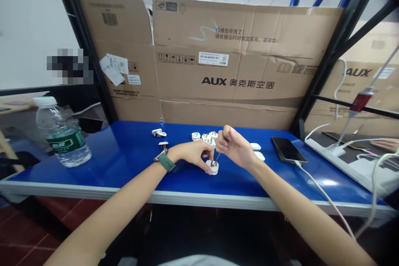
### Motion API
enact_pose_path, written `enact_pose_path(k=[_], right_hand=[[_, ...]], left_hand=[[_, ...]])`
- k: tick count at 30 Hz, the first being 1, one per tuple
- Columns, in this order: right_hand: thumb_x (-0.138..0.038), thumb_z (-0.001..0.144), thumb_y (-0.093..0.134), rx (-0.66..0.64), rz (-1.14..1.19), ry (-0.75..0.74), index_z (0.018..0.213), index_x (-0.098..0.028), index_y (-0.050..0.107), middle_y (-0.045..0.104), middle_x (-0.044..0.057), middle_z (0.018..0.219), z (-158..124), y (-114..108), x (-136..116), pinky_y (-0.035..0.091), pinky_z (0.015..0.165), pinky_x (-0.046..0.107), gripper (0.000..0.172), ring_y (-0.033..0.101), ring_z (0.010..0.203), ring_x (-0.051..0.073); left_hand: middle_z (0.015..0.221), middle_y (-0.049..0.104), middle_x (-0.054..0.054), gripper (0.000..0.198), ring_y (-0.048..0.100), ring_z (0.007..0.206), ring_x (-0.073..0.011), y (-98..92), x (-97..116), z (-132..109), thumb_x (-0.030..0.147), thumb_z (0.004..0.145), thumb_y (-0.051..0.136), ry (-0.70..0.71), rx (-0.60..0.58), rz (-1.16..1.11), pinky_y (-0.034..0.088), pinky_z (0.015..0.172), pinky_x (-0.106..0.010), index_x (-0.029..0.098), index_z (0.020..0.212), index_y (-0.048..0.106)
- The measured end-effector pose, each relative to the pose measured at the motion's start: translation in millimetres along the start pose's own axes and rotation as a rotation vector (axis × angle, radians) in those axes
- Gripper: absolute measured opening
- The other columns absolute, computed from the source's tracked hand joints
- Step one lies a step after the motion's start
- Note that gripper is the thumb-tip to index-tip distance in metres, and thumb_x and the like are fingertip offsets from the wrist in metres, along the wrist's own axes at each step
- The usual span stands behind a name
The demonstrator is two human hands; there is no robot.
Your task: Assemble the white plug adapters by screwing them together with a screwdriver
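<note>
A white plug [214, 170] with metal prongs facing up rests on the blue tabletop. The thumb and fingers of my left hand [199, 154] pinch its left side; a watch with a green strap is on that wrist. My right hand [232, 146] is closed around a screwdriver [217, 157], whose thin shaft slants down to the plug's prong side. The handle is hidden in my fist. Just behind my hands stand several more white plugs [196, 136]. To the left lie a few white plug pieces [162, 145]. White plug covers [259, 156] lie right of my right hand.
A water bottle [67, 141] stands at the table's left end. A phone [288, 149] with a white cable lies at the right, near a white power strip [339, 166]. Cardboard [230, 104] walls off the back. Another person's hand [386, 144] shows at far right.
</note>
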State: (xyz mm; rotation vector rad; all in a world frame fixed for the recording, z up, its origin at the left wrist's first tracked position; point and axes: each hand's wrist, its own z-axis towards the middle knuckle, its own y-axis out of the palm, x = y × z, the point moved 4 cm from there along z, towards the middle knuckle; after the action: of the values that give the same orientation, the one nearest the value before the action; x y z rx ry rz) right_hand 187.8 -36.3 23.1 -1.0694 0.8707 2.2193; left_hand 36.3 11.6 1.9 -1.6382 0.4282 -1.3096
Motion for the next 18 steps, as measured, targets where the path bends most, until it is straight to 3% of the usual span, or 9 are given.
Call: enact_pose_path(k=[18], right_hand=[[-0.048, 0.097, 0.059, -0.069, -0.029, -0.023, 0.077, -0.022, 0.044, 0.041, -0.001, 0.074, 0.4, 1.3, 5.6, 0.045, 0.065, 0.033, 0.037, 0.038, 0.065, 0.015]], left_hand=[[0.075, 0.057, 0.002, 0.047, 0.051, 0.07, -0.0129, 0.5, 0.1, 0.7, 0.055, 0.065, 0.089, 0.012, -0.014, -0.006, 0.036, 0.063, -0.025, 0.019, 0.09, 0.075]])
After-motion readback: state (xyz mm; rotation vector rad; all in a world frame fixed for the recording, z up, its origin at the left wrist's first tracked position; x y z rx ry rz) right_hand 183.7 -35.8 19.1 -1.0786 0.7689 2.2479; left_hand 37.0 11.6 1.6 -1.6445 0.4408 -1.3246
